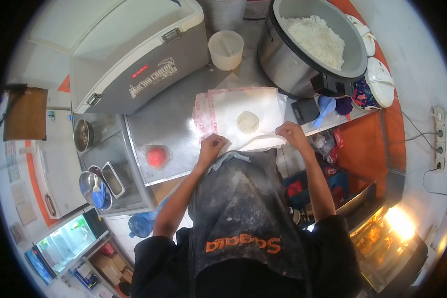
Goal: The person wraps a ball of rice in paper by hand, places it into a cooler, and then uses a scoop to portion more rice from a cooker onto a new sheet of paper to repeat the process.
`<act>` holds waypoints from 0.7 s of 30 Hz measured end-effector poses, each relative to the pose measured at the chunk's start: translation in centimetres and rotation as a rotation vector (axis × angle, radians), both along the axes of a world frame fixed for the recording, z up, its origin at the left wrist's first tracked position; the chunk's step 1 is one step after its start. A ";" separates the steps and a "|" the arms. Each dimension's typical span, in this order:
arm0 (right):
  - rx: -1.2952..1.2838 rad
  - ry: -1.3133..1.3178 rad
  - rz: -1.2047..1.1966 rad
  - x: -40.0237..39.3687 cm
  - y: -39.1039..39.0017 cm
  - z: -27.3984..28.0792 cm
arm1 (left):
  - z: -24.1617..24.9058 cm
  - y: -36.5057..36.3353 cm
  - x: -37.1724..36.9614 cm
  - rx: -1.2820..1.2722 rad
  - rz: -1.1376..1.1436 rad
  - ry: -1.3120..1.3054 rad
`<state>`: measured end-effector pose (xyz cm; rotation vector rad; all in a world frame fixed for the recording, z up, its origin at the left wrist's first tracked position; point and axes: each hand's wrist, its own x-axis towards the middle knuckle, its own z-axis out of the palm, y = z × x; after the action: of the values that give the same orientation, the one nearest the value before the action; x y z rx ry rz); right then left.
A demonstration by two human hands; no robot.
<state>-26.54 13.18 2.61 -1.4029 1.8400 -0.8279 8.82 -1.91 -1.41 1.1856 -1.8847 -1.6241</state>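
A stack of white food wrapping paper (228, 102) with red print along its left side lies on the metal counter. On the top sheet sits a round, flat mound of cooked rice (247, 122). My left hand (213, 147) is closed in a pinch at the near left corner of the sheet. At the near right corner, my right hand (290, 135) pinches the paper's edge. Between the two hands that near edge is lifted and curled slightly, just short of the rice.
A large rice cooker (293, 62) full of rice stands at the back right, a cooler box (149, 69) at the back left. A white tub (226, 49) is between them. A dark scale (305, 110) and blue scoop (325, 110) lie right; a red bundle (156, 157) sits left.
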 end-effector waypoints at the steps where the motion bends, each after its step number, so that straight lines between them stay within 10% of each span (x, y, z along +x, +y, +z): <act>1: -0.047 -0.005 0.002 0.0 -0.3 -0.1 | 0.4 0.3 -0.2 0.033 0.029 -0.017; 21: 0.110 -0.105 0.287 -2.7 -3.0 -0.6 | 6.1 15.8 -10.8 0.106 0.441 -0.117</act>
<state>-29.20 10.17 1.99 -1.4803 1.5360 -0.6319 -1.97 13.91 4.68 1.6348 -1.4721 -1.4458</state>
